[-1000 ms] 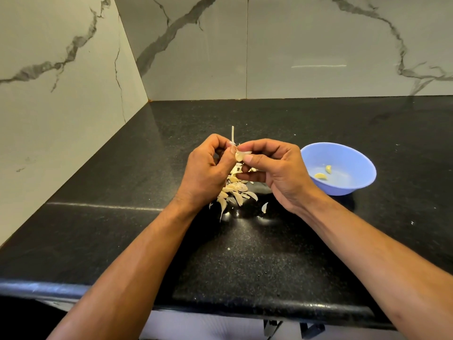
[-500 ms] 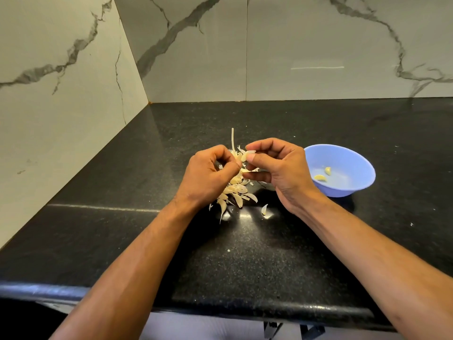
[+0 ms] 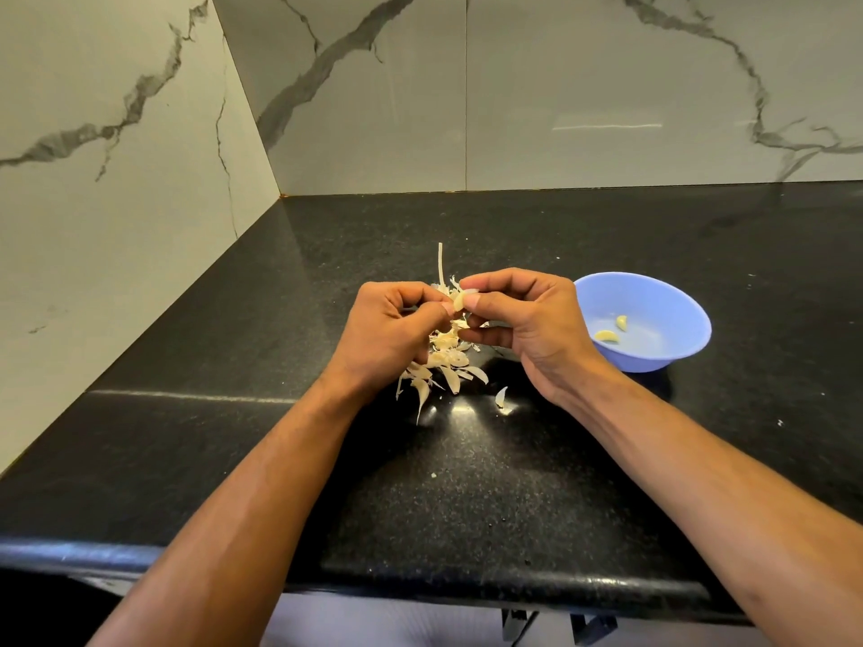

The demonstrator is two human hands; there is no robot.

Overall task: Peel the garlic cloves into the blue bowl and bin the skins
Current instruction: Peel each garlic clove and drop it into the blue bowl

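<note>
A polished black speckled stone counter reflects light glossily. Behind and left, smooth white marble-look wall tiles with grey veins. Right, a smooth matt blue plastic bowl. Centre, dry papery garlic skins.

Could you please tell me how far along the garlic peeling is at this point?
Done: two peeled cloves lie in the blue bowl. In hand: the left hand and right hand pinch one more clove between them above the pile of skins and garlic on the counter. Left: finishing that clove, any others in the pile, and binning the skins; no bin is in view.
</note>
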